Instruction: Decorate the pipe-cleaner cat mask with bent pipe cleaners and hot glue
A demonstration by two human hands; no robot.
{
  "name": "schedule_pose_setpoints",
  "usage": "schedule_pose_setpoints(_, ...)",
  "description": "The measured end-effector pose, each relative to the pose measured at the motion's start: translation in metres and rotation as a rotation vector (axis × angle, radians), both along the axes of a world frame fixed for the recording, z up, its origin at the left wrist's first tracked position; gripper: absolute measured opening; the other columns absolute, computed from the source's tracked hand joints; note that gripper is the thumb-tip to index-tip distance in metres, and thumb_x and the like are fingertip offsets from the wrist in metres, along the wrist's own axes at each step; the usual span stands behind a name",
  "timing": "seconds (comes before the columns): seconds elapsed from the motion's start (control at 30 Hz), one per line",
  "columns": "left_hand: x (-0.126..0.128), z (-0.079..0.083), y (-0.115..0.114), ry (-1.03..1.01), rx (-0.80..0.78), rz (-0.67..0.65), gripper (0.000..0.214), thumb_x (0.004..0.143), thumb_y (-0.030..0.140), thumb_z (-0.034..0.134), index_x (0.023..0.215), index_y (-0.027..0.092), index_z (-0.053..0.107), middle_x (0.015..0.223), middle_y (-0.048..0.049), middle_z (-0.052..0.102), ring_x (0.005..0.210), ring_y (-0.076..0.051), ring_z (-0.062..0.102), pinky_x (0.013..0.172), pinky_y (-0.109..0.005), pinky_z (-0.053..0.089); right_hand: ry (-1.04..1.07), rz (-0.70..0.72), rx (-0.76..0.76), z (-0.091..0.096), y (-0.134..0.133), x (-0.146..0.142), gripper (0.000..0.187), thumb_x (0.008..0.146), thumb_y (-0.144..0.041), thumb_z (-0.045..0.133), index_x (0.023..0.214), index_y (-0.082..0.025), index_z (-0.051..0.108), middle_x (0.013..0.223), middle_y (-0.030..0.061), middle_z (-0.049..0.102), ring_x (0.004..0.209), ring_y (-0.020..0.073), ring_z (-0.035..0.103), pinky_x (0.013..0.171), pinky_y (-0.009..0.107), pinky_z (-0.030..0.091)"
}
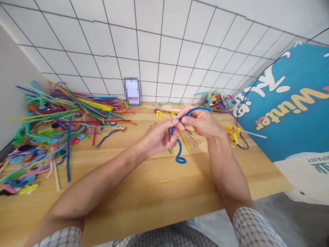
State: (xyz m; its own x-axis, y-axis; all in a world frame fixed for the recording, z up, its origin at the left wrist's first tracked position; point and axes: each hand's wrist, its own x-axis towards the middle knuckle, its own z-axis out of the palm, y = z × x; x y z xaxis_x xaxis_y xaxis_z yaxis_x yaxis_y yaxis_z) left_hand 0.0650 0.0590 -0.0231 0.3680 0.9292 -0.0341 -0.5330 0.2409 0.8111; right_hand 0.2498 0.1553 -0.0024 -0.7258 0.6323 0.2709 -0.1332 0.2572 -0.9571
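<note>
My left hand (pixel 164 133) and right hand (pixel 199 120) pinch the blue pipe cleaner (pixel 179 147), close together. I'd bend it slowly, pinching beside each bend.

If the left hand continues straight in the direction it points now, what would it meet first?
The left hand would probably meet the right hand first; they look very close, though exact depth is unclear.

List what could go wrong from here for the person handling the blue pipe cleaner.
1. The curled lower end of the blue pipe cleaner hangs free below the left hand, so it might snag or lose its shape.
2. The right hand could brush the scissors lying on the table.
3. The right forearm might knock the yellow glue gun nearby.
</note>
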Motion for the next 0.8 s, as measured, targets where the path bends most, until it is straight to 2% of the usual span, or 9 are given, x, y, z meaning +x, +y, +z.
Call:
schedule_pose_setpoints(0.1, -0.001, 0.009, -0.002, -0.051, -0.111, -0.012, 0.047, 0.115, 0.027, 0.048, 0.074, 0.018, 0.068, 0.045, 0.0026, 0.05, 0.032, -0.01, 0.038, 0.039, -0.019, 0.039, 0.025, 0.016, 0.004, -0.002, 0.003, 0.004, 0.039, 0.084, -0.056, 0.104, 0.096, -0.022, 0.087, 0.081, -0.0003, 0.08, 0.069, 0.0125, 0.071, 0.066, 0.024, 0.058)
schedule_pose_setpoints(0.2, -0.001, 0.015, -0.004, -0.058, -0.154, -0.003, 0.054, 0.117, 0.025, 0.042, 0.07, 0.018, 0.068, 0.044, 0.0028, 0.047, 0.031, -0.01, 0.037, 0.037, -0.018, 0.039, 0.057, -0.064, 0.034, -0.001, 0.005, 0.007, 0.04, 0.083, -0.057, 0.104, 0.097, -0.023, 0.089, 0.08, 0.0002, 0.081, 0.066, 0.013, 0.071, 0.063, 0.025, 0.058)
schedule_pose_setpoints(0.33, -0.001, 0.013, -0.003, 0.008, -0.097, 0.048, 0.052, 0.116, 0.026, 0.047, 0.07, 0.017, 0.068, 0.046, 0.0006, 0.052, 0.032, -0.009, 0.04, 0.037, -0.016, 0.036, 0.088, -0.144, -0.021, 0.0, 0.005, 0.003, 0.049, 0.078, -0.066, 0.104, 0.084, -0.02, 0.087, 0.072, 0.0007, 0.078, 0.06, 0.0121, 0.07, 0.061, 0.024, 0.059)
schedule_pose_setpoints(0.43, -0.005, 0.011, -0.001, 0.066, 0.005, 0.14, 0.045, 0.113, 0.026, 0.055, 0.073, 0.015, 0.071, 0.048, -0.0008, 0.056, 0.035, -0.009, 0.044, 0.037, -0.015, 0.035, 0.074, -0.094, -0.148, -0.001, 0.003, -0.003, 0.055, 0.076, -0.071, 0.103, 0.081, -0.019, 0.086, 0.068, 0.0015, 0.078, 0.056, 0.0124, 0.071, 0.056, 0.023, 0.058)
schedule_pose_setpoints(0.5, -0.009, 0.013, 0.0, 0.049, -0.011, 0.156, 0.043, 0.112, 0.03, 0.059, 0.072, 0.016, 0.07, 0.048, 0.0009, 0.054, 0.033, -0.008, 0.042, 0.036, -0.015, 0.036, 0.084, -0.057, -0.175, -0.001, 0.001, -0.007, 0.052, 0.076, -0.067, 0.106, 0.087, -0.02, 0.088, 0.071, 0.0017, 0.081, 0.057, 0.0125, 0.072, 0.057, 0.023, 0.058)
schedule_pose_setpoints(0.57, -0.012, 0.016, 0.001, -0.005, -0.092, 0.12, 0.045, 0.111, 0.034, 0.061, 0.07, 0.017, 0.067, 0.047, 0.0037, 0.049, 0.031, -0.008, 0.038, 0.035, -0.016, 0.036, 0.113, -0.069, -0.116, -0.001, -0.002, -0.009, 0.046, 0.074, -0.058, 0.109, 0.093, -0.022, 0.09, 0.077, 0.0008, 0.083, 0.061, 0.0117, 0.074, 0.062, 0.023, 0.061)
schedule_pose_setpoints(0.67, -0.014, 0.02, 0.002, -0.055, -0.183, 0.06, 0.046, 0.113, 0.032, 0.054, 0.07, 0.018, 0.064, 0.046, 0.0057, 0.044, 0.029, -0.007, 0.033, 0.034, -0.017, 0.034, 0.125, -0.168, 0.03, 0.0, -0.006, -0.008, 0.039, 0.074, -0.052, 0.11, 0.091, -0.023, 0.09, 0.077, -0.0003, 0.083, 0.065, 0.0126, 0.076, 0.065, 0.024, 0.063)
schedule_pose_setpoints(0.73, -0.013, 0.019, 0.001, -0.03, -0.159, 0.048, 0.046, 0.113, 0.03, 0.051, 0.071, 0.018, 0.064, 0.047, 0.0051, 0.046, 0.03, -0.008, 0.034, 0.036, -0.018, 0.035, 0.118, -0.218, 0.057, 0.0, -0.007, -0.009, 0.038, 0.075, -0.053, 0.109, 0.087, -0.022, 0.089, 0.074, 0.0002, 0.082, 0.064, 0.0142, 0.076, 0.063, 0.025, 0.063)
schedule_pose_setpoints(0.8, -0.013, 0.014, 0.001, 0.048, -0.031, 0.094, 0.041, 0.111, 0.034, 0.055, 0.074, 0.018, 0.065, 0.05, 0.0038, 0.051, 0.033, -0.008, 0.037, 0.037, -0.018, 0.034, 0.125, -0.214, -0.012, -0.002, -0.008, -0.012, 0.042, 0.072, -0.055, 0.11, 0.085, -0.022, 0.088, 0.072, 0.001, 0.082, 0.062, 0.0148, 0.075, 0.062, 0.026, 0.063)
